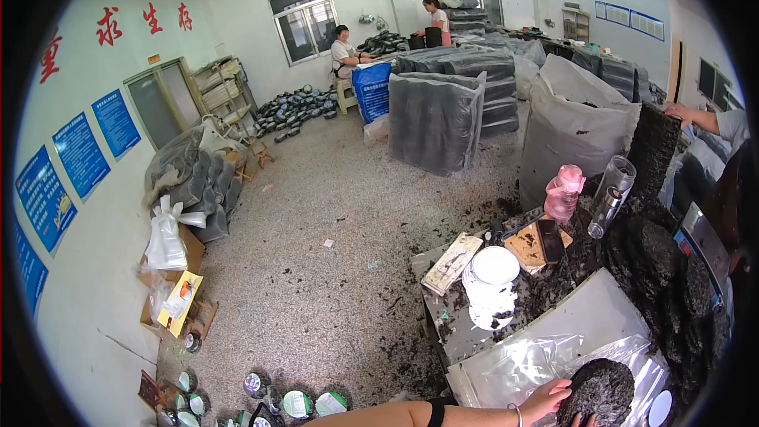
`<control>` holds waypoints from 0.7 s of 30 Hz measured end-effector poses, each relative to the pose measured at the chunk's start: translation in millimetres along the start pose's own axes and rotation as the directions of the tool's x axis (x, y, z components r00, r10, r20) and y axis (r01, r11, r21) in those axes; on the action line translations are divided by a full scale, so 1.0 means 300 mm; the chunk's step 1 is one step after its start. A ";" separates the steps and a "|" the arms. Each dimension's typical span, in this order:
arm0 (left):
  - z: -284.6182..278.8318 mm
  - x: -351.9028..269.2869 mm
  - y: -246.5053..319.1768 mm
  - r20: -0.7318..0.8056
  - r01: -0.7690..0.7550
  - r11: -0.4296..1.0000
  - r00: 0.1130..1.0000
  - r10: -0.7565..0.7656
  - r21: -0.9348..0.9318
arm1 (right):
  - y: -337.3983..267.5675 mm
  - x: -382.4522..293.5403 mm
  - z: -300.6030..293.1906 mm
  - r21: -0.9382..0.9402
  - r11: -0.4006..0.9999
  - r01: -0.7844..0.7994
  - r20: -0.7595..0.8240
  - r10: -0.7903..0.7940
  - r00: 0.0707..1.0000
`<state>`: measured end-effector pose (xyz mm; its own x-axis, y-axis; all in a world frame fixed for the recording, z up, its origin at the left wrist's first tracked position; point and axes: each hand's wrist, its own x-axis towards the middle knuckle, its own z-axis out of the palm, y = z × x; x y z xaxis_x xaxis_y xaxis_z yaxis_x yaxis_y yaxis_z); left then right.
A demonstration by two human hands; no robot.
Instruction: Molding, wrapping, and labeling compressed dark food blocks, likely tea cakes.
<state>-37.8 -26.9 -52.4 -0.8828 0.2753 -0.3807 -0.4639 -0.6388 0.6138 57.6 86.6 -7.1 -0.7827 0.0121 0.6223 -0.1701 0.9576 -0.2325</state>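
Note:
A round, black, fibrous cake, which looks like dried seaweed, is at the lower right over a clear plastic bag. Against the cake's left edge are the fingers of my left hand, with a bracelet at the wrist. Only fingertips of my right hand show, on the cake's lower part; the picture's edge cuts off the rest. Under the bag lies a stack of clear plastic sheets or bags. A small pale blue disc lies right of the cake. More such cakes are piled at right.
A white tub, phone, pink bottle and clear bottle stand or lie on the crumb-strewn table. Behind is a large sack. Another person's hand touches a dark slab. Packaged rounds lie on the floor.

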 end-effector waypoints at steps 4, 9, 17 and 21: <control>-0.006 0.000 -0.004 0.018 0.007 1.000 1.000 -0.007 -0.003 | 0.001 -0.002 0.001 -0.016 1.000 0.002 -0.002 -0.002 1.000; -0.005 -0.003 -0.002 -0.003 0.015 0.999 1.000 -0.015 0.036 | 0.002 -0.004 0.004 -0.015 1.000 -0.005 0.001 0.005 1.000; -0.006 -0.005 0.007 -0.001 0.019 1.000 1.000 -0.019 0.021 | 0.005 -0.003 0.007 -0.010 1.000 -0.012 0.012 0.013 1.000; -0.003 -0.002 0.010 -0.014 0.015 1.000 1.000 -0.015 0.012 | 0.003 0.007 0.007 -0.009 1.000 -0.002 0.006 0.003 1.000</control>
<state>-38.6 -29.6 -50.9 -0.8746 0.2748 -0.3995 -0.4781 -0.6259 0.6162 54.6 86.8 -7.6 -0.7869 0.0126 0.6170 -0.1629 0.9601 -0.2275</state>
